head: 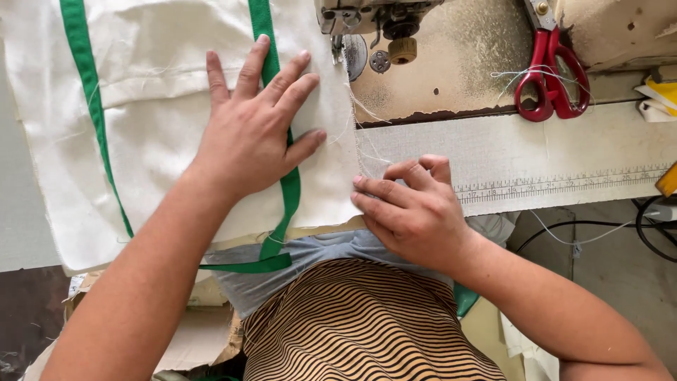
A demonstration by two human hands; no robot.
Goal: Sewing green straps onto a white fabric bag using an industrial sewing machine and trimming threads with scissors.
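Left hand [250,134] lies flat, fingers [293,88] spread, on cream fabric [155,127], covering part of a green strap [289,190]. Right hand [412,212] is curled at the fabric's frayed right edge, fingertips touching it. Sewing machine head [370,21] stands just beyond the fabric. Red-handled scissors [550,74] rest on the worn machine bed, well apart. A ruler strip [564,185] runs along the tabletop [536,152].

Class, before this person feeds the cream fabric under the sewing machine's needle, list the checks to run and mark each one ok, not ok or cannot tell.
1. Left hand flat on cream fabric: ok.
2. Right hand gripping the fabric's right edge: ok.
3. Fingers away from presser foot: ok.
4. Green strap lying flat: ok where visible.
5. Needle threaded: cannot tell.
6. Red scissors off the fabric: ok.
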